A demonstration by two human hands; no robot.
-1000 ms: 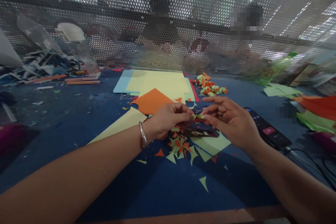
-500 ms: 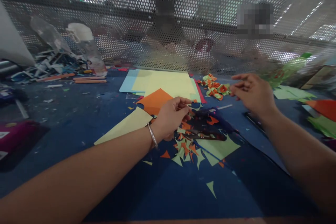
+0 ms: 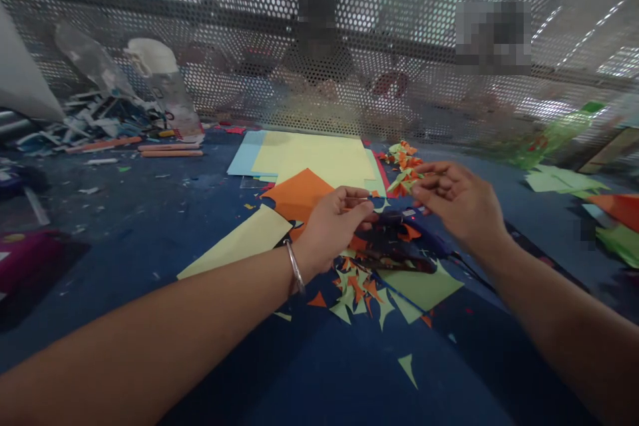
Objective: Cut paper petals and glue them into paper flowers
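My left hand (image 3: 334,223), with a silver bangle at its wrist, hovers over the paper scraps with thumb and fingers pinched together. What is in the pinch is too small to make out. Fingers curved and apart from the thumb, my right hand (image 3: 462,206) is at the near edge of a pile of small orange and green paper flowers (image 3: 403,160). Whether its fingertips touch a flower I cannot tell. Between the hands lies a dark blue glue gun (image 3: 424,229) with a small red light. A long dark tool (image 3: 399,262) lies nearer me, beside orange and green paper offcuts (image 3: 352,286).
Yellow sheets (image 3: 319,153) and an orange sheet (image 3: 294,193) lie ahead. At the left are a water bottle (image 3: 170,90), a heap of scraps (image 3: 107,116) and a purple case (image 3: 27,266). A green bottle (image 3: 559,136) leans right, by a perforated screen (image 3: 239,33).
My right hand has moved left and down towards the paper flowers. The left hand has shifted slightly right, still pinched. The view has tilted a little.
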